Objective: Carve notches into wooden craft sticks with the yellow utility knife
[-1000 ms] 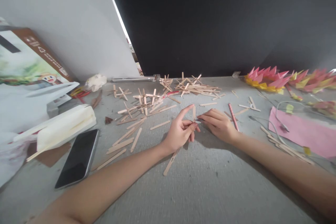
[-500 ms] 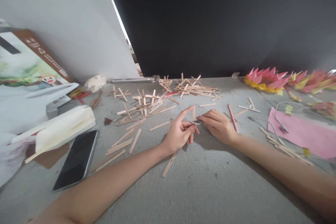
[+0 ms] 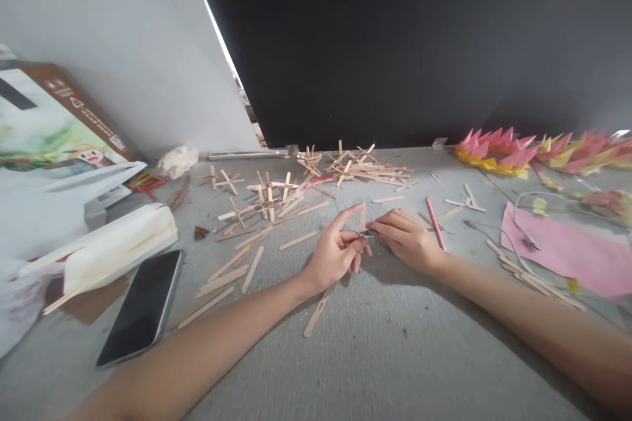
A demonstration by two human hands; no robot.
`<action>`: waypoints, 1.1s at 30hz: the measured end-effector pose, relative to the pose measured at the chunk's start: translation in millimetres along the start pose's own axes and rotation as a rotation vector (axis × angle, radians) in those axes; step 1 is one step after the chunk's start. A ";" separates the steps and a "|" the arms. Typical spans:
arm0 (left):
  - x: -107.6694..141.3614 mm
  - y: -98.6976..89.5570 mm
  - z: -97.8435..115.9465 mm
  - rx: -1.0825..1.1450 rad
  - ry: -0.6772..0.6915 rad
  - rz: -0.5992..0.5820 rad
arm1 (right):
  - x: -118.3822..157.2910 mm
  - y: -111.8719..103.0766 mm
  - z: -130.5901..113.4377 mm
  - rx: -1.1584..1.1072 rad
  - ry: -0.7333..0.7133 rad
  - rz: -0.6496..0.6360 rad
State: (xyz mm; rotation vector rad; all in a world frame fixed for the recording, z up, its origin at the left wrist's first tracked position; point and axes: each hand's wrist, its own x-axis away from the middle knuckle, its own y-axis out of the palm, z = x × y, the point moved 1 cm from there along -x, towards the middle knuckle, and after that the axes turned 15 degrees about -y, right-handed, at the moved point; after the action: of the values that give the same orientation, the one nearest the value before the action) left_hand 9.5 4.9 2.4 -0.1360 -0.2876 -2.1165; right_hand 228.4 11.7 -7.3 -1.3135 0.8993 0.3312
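Observation:
My left hand (image 3: pixel 338 247) is closed in a pinch with its index finger stretched out. A pale wooden craft stick (image 3: pixel 363 218) shows just past its fingertips and appears to be held there; its lower end is hidden. My right hand (image 3: pixel 405 240) is closed, palm down, its fingertips meeting those of the left. A small dark, flat piece (image 3: pixel 370 233) pokes out of the right fingertips against the stick; its kind is too small to make out. Another craft stick (image 3: pixel 318 312) with a slot lies beneath the left wrist.
Loose craft sticks and crossed stick assemblies (image 3: pixel 269 197) spread beyond my hands. A phone (image 3: pixel 141 309) lies left, a red pen (image 3: pixel 435 223) right. Farther right are pink paper (image 3: pixel 557 250), a cable (image 3: pixel 516 230) and pink-yellow paper crowns (image 3: pixel 496 152). A dark panel (image 3: pixel 395 46) stands behind.
The view has shifted slightly, moving the surroundings a little leftward. Both hands keep nearly the same pose; slightly more of the dark piece shows between the fingertips.

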 end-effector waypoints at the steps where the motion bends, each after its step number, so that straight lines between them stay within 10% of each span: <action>1: -0.1 0.0 0.1 0.000 0.001 0.000 | -0.3 -0.1 -0.1 -0.001 -0.002 0.002; 19: 1.8 -0.2 -0.7 -0.042 0.026 0.029 | -0.4 2.8 0.8 0.007 0.009 0.002; 27: 1.6 -4.1 -3.8 -0.696 0.165 0.177 | -3.9 -7.5 -2.3 0.059 0.071 0.022; 33: -8.4 -15.7 1.9 -1.166 0.143 0.318 | -19.9 -27.3 -3.1 0.239 0.212 -0.364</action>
State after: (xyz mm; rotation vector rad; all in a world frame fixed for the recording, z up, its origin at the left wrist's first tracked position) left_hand 0.6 20.3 0.0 -0.6482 1.0127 -1.7123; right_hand 233.1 6.9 25.9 -1.2736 0.8258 -0.1976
